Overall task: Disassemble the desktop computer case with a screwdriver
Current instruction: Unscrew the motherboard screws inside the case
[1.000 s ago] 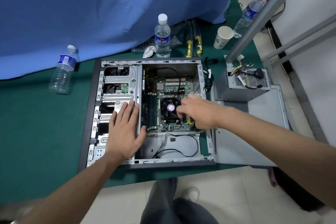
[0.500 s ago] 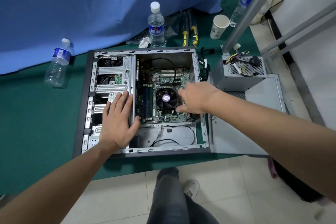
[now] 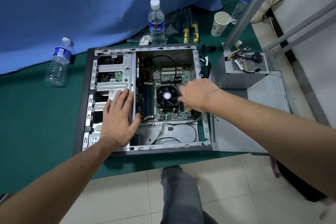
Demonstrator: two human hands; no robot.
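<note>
Desktop computer case (image 3: 87, 100) lying open on its side on the green desk (image 3: 36, 123), motherboard (image 3: 169, 78) exposed; looks heavy, stiff sheet steel, probably sharp-edged, best steadied flat on the drive cage (image 3: 112, 78), never on the fragile board; left hand (image 3: 118, 116) pressed there, fingers straight and slightly spread; right hand (image 3: 198, 94) beside the cooler fan (image 3: 167, 95), fingers curled round a yellow-handled screwdriver (image 3: 189, 108), mostly hidden; tip out of sight.

Open computer case (image 3: 85, 96) lying mid-counter (image 3: 36, 123); power supply (image 3: 241, 71) right of it, side panel (image 3: 254, 123) nearer; upright water bottle (image 3: 156, 23) just behind.
</note>
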